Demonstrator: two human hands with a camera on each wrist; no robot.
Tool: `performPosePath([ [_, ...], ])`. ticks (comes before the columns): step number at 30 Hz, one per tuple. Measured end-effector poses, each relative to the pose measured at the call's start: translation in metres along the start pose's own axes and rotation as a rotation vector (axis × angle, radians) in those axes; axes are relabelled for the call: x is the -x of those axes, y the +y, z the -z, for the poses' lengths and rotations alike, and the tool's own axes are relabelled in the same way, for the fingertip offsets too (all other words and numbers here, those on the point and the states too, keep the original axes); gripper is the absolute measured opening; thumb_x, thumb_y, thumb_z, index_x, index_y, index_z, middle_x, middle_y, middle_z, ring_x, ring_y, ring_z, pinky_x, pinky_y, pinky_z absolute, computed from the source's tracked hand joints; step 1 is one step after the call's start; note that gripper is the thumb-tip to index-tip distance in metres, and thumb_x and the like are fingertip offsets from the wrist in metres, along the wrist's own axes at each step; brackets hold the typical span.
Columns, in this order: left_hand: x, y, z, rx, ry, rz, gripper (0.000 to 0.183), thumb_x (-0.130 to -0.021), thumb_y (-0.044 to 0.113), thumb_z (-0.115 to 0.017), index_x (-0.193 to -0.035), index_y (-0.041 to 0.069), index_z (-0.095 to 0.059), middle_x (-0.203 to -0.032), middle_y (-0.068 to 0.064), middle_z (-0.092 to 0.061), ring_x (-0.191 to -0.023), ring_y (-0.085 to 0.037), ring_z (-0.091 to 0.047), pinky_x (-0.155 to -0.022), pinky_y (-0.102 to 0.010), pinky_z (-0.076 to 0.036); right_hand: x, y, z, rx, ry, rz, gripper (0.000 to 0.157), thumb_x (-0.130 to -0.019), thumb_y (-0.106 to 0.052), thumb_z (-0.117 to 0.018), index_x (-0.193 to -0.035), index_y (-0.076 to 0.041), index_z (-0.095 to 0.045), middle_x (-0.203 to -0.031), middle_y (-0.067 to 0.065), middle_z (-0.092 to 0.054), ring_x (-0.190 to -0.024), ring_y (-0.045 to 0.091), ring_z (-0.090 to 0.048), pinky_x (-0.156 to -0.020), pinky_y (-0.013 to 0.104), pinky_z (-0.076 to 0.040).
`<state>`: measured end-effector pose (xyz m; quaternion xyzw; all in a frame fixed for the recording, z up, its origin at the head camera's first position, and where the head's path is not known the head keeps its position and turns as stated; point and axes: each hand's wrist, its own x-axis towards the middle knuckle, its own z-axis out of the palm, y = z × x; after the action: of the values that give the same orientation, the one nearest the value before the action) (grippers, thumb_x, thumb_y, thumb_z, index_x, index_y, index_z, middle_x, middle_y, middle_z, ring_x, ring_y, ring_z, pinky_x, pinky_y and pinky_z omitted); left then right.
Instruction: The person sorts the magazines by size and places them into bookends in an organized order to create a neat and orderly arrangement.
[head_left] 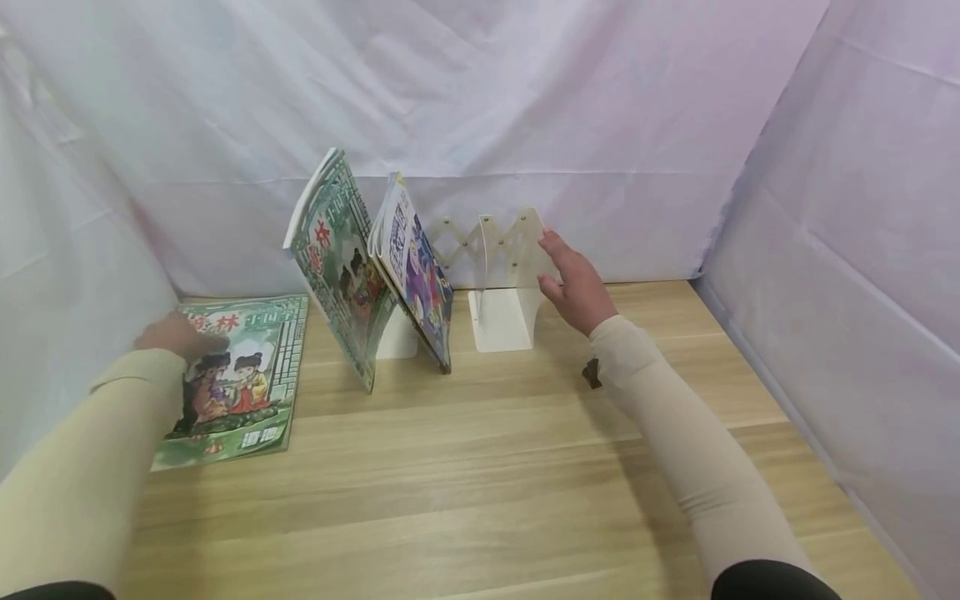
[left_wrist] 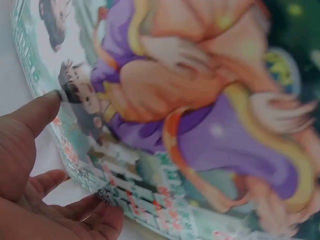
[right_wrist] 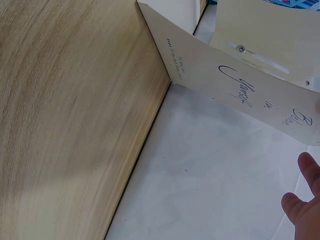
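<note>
A green children's magazine (head_left: 255, 346) lies at the left of the table, and my left hand (head_left: 178, 335) is at its left part. In the left wrist view the thumb (left_wrist: 42, 112) is over the cover and the other fingers curl at its edge. My right hand (head_left: 579, 287), fingers extended, is beside the right end panel (head_left: 529, 258) of an expandable white book rack. In the right wrist view, two fingertips show near the lettered panel (right_wrist: 235, 90). A second green magazine (head_left: 341, 271) and a purple-covered magazine (head_left: 420, 267) lean upright at the rack's left.
The rack's lattice (head_left: 465, 244) runs along the back, with a white base plate (head_left: 501, 321) between the purple-covered magazine and the right end panel. A small dark object (head_left: 592, 374) sits by the right wrist. White cloth walls (head_left: 465, 92) enclose the wooden table (head_left: 450, 483).
</note>
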<state>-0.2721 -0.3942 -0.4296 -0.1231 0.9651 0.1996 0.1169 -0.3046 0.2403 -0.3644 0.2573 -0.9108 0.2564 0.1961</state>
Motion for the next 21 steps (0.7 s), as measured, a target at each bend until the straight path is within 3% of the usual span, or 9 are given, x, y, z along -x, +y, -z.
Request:
performPosePath([
  [4, 0.008, 0.010, 0.007, -0.017, -0.083, -0.077, 0.084, -0.081, 0.059, -0.071, -0.106, -0.018, -0.050, -0.094, -0.033, -0.060, -0.083, -0.047, -0.059, -0.067, -0.054, -0.052, 0.000, 0.000, 0.000, -0.001, 0.004, 0.008, 0.058, -0.097, -0.010, -0.059, -0.151, -0.004, -0.038, -0.160, 0.010, -0.031, -0.136, 0.038, -0.042, -0.112, 0.050, -0.034],
  [8, 0.007, 0.013, 0.011, -0.050, -0.091, -0.123, 0.109, -0.072, 0.067, -0.073, -0.118, -0.025, -0.039, -0.107, -0.042, -0.052, -0.093, -0.056, -0.056, -0.067, -0.057, -0.053, 0.000, -0.001, 0.000, 0.008, 0.010, 0.010, 0.058, -0.097, -0.010, -0.060, -0.151, -0.004, -0.038, -0.159, 0.011, -0.031, -0.135, 0.039, -0.043, -0.112, 0.051, -0.035],
  [10, 0.007, 0.015, 0.012, -0.052, -0.095, -0.120, 0.111, -0.068, 0.069, -0.074, -0.116, -0.024, -0.040, -0.103, -0.039, -0.054, -0.090, -0.055, -0.057, -0.065, -0.055, -0.054, 0.000, -0.001, 0.000, 0.012, 0.012, 0.012, 0.058, -0.097, -0.010, -0.060, -0.151, -0.003, -0.038, -0.159, 0.011, -0.031, -0.134, 0.038, -0.044, -0.112, 0.051, -0.035],
  [13, 0.009, 0.017, 0.012, -0.058, -0.068, -0.100, 0.111, -0.066, 0.068, -0.076, -0.116, -0.025, -0.039, -0.101, -0.039, -0.054, -0.090, -0.056, -0.055, -0.064, -0.056, -0.053, 0.000, -0.002, 0.001, 0.012, 0.011, 0.018, 0.058, -0.097, -0.010, -0.060, -0.150, -0.003, -0.038, -0.159, 0.012, -0.031, -0.134, 0.039, -0.044, -0.112, 0.051, -0.034],
  [18, 0.007, 0.018, 0.006, -0.052, -0.004, -0.074, 0.119, -0.067, 0.064, -0.077, -0.126, -0.028, -0.030, -0.111, -0.048, -0.040, -0.103, -0.066, -0.037, -0.080, -0.071, -0.045, 0.000, -0.001, 0.001, 0.007, 0.005, 0.017, 0.057, -0.098, -0.011, -0.059, -0.150, -0.003, -0.039, -0.160, 0.011, -0.031, -0.135, 0.039, -0.043, -0.112, 0.051, -0.034],
  [21, 0.001, 0.013, 0.003, -0.053, 0.030, -0.080, 0.121, -0.065, 0.064, -0.079, -0.128, -0.027, -0.028, -0.110, -0.049, -0.035, -0.101, -0.066, -0.032, -0.079, -0.073, -0.042, 0.000, -0.001, 0.000, 0.007, 0.001, 0.008, 0.057, -0.098, -0.012, -0.059, -0.151, -0.003, -0.038, -0.160, 0.010, -0.030, -0.136, 0.038, -0.042, -0.112, 0.050, -0.034],
])
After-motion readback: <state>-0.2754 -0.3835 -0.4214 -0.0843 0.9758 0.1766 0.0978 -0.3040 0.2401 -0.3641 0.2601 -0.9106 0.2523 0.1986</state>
